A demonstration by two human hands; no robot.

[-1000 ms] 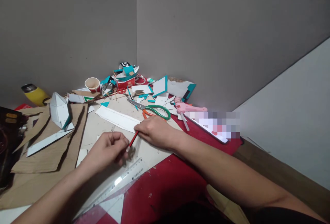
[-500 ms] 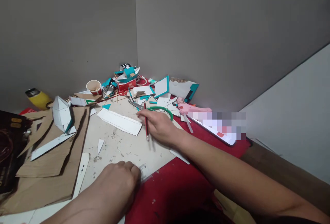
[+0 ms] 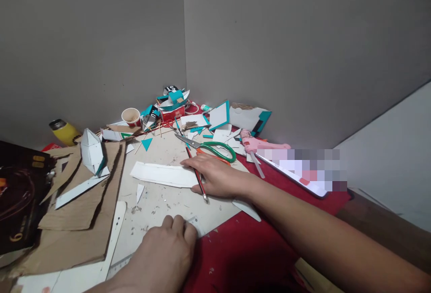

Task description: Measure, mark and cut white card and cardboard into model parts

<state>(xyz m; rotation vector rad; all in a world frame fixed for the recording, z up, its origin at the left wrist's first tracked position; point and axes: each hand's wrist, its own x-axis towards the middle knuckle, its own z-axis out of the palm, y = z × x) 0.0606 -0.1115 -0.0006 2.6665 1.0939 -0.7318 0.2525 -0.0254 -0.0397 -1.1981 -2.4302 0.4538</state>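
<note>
Lower centre: left hand (image 3: 164,252), fingers curled, pressed on a clear ruler (image 3: 194,224). Centre: white paper strip (image 3: 164,174), long, flat, slightly ragged-edged, on the pale board (image 3: 161,198). Right of it: right hand (image 3: 215,174) pinching a red pencil (image 3: 197,174), fingertips touching the strip's end.

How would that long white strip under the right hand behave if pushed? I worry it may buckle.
The white strip looks like thin card lying flat on the board, so it would probably slide easily. Lifted by one end, it would likely sag. The right hand, holding a red pencil, rests on its end.
</note>
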